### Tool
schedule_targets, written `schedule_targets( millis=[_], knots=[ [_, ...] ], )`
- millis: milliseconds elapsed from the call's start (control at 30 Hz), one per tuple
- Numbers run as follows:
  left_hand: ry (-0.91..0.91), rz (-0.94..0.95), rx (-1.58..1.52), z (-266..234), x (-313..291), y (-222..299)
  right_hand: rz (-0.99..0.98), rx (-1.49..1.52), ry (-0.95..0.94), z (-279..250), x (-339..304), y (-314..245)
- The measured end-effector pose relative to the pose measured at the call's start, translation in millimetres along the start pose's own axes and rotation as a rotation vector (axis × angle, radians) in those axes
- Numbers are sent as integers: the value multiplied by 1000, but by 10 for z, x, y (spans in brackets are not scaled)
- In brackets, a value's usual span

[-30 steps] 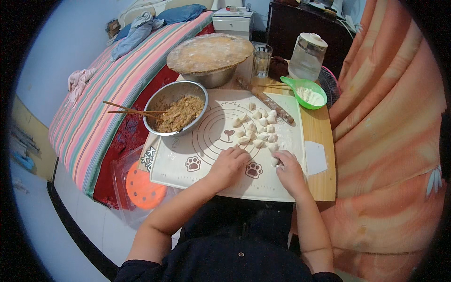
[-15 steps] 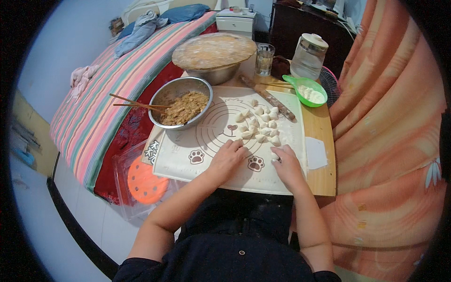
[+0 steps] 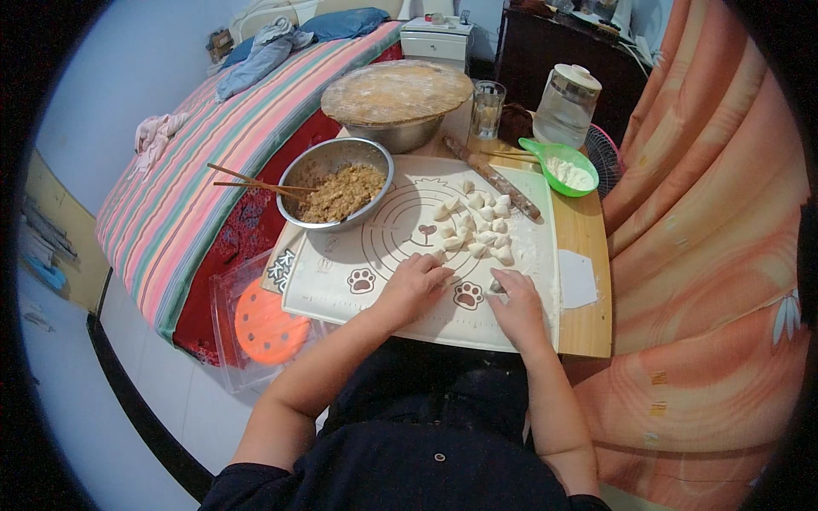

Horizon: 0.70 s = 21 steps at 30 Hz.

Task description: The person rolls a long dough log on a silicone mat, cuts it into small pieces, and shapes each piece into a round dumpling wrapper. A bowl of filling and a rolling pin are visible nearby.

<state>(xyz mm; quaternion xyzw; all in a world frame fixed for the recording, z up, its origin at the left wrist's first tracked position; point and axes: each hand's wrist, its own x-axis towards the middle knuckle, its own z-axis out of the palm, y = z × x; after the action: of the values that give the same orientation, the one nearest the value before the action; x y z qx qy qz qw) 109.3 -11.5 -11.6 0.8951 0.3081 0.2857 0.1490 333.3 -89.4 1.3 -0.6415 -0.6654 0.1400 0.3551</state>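
Observation:
My left hand (image 3: 416, 288) rests low on the white dough mat (image 3: 332, 285), fingers loosely bent and thumb apart. One dough piece lies at its fingertips. To its right, my right hand (image 3: 518, 305) is on the mat near its front right, with a gap between thumb and forefinger; whatever may lie under its palm is hidden. Just beyond both hands sits a loose group of small white dough pieces (image 3: 477, 226). A floury wooden rolling pin (image 3: 503, 186) lies slantwise behind them. At the mat's far left, a steel bowl (image 3: 290, 213) holds brown minced filling with chopsticks (image 3: 247, 180) in it.
A floury round board (image 3: 396, 89) covers a large steel bowl (image 3: 400, 136) at the back. A glass (image 3: 488, 111), a lidded water jug (image 3: 567, 106) and a green scoop of flour (image 3: 558, 175) stand far right. A white card (image 3: 578, 279) lies beside the mat.
The whole view has shifted slightly. My right thumb and forefinger are a little farther apart, and the white bit seen between them no longer shows. My left hand stays almost in place.

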Motion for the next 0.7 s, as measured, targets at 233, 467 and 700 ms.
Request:
schedule_targets(
  millis=[233,467,700],
  knots=[
    [-5,-39,276,-33,99,14,9,-165,72,114,88,157],
    [-171,143,200,273,263,147,9,-139,-24,-8,62,126],
    [-215,321,35,364,370,245,15,-209,152,-134,7,394]
  ],
)
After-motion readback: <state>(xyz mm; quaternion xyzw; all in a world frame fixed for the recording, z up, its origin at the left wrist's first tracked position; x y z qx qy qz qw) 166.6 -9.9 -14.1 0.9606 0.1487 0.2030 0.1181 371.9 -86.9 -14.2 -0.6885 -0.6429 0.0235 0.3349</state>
